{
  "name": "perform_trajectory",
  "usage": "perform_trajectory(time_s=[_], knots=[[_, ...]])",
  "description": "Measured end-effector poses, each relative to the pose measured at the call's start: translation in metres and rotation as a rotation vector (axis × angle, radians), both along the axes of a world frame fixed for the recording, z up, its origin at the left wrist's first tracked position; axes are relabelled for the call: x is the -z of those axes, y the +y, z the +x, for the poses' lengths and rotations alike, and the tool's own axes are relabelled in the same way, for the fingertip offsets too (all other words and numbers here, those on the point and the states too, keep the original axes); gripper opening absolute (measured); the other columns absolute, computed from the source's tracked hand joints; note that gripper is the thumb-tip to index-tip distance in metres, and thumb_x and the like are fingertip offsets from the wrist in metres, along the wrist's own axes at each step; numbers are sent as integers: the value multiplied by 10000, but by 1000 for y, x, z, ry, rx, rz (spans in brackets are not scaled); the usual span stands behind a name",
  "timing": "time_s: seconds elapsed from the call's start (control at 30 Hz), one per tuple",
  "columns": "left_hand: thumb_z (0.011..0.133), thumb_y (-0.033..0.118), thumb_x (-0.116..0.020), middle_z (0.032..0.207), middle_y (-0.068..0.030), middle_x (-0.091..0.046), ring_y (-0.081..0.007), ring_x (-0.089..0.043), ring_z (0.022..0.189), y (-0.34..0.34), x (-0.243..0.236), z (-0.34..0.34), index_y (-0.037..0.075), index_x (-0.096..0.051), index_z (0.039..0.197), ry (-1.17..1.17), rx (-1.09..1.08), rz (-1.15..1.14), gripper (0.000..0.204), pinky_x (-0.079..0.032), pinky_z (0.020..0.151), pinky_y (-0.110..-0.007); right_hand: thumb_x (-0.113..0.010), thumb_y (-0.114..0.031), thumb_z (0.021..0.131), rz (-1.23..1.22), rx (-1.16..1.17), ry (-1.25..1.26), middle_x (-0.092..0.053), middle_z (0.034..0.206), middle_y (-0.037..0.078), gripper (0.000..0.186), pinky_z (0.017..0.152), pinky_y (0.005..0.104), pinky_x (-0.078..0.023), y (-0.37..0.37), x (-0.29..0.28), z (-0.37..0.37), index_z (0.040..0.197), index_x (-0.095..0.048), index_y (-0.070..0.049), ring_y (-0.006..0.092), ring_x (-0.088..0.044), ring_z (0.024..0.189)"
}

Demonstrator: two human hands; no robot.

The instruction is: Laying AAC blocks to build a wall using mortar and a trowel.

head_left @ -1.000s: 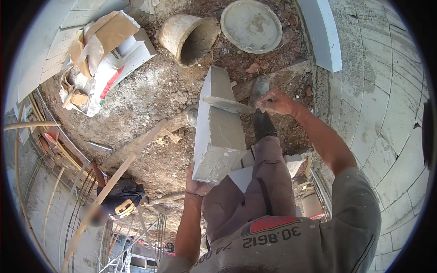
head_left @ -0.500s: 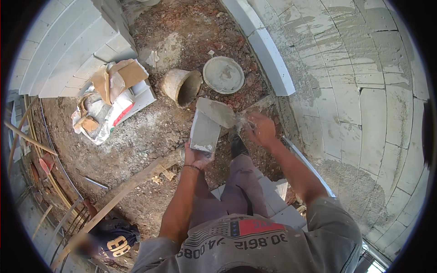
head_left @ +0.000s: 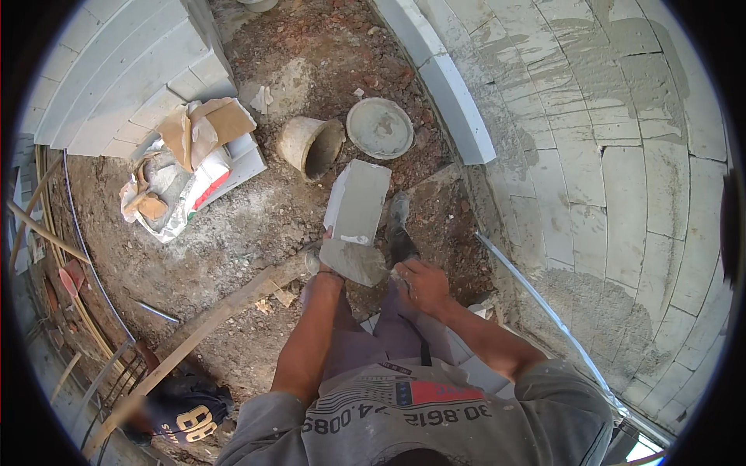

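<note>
My left hand supports a pale grey building block from its near end. Most of that hand is hidden behind the trowel blade, with a few fingertips at the block's left edge. A smooth grey coat covers the block's upper face, and a whitish patch shows at its near edge. My right hand is closed round the handle of a trowel. Its broad, mortar-smeared blade lies across the block's near end; whether it touches the block I cannot tell.
Ahead lie a tipped bucket and a round tub of grey mix. Left of them is a torn bag of powder. A wooden plank crosses the dirt near another person. A block wall rises at right.
The trowel has swung from the block's far end back toward me, to its near end. My right hand has come down and left. The block's coated face now shows more fully.
</note>
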State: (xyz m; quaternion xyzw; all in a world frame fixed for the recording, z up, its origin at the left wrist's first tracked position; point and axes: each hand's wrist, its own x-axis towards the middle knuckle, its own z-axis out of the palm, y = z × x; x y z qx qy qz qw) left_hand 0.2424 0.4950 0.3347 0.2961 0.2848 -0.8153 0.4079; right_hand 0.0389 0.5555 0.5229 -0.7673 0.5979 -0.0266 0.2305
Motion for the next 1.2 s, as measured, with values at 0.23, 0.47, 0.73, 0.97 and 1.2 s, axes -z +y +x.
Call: perform_trajectory(time_s=[0.23, 0.47, 0.73, 0.97, 1.2], knots=[[881, 644, -593, 1428, -146, -489, -354, -512, 1232, -3, -22, -3, 127, -481, 1418, 43, 106, 178, 753, -476, 949, -579, -733, -108, 684, -336, 130, -12, -603, 989, 73, 393, 692, 437, -547, -57, 27, -42, 1071, -664, -108, 312, -650, 882], [807, 705, -636, 1382, -128, -500, -343, -529, 1171, 7, -11, 0, 156, -488, 1396, 65, 101, 138, 819, -499, 875, -546, -701, -89, 678, -265, -122, -1, -611, 991, 85, 388, 707, 452, -557, -159, 27, -84, 1064, -659, -89, 332, -652, 876], [819, 740, -604, 1306, -71, -582, -280, -561, 1155, 14, -10, 8, 204, -545, 1345, 68, 84, 166, 754, -503, 858, -503, -693, -100, 679, 18, -289, 26, -666, 1149, 96, 402, 780, 459, -561, -217, 68, -169, 1078, -658, -71, 353, -658, 1006], [875, 645, -607, 1329, -97, -549, -308, -543, 1188, 6, -22, -9, 197, -513, 1381, 15, 67, 182, 682, -488, 906, -508, -714, -123, 743, -100, 45, -236, -669, 1151, 144, 359, 789, 452, -560, -178, 113, -176, 1094, -664, -64, 378, -683, 964], [861, 628, -651, 1341, -154, -561, -334, -561, 1193, -9, -21, -8, 148, -511, 1399, 39, 93, 275, 734, -467, 982, -567, -718, -112, 762, 16, -90, -35, -640, 1003, 122, 325, 730, 457, -546, -81, 15, -49, 1078, -651, -82, 352, -660, 889]])
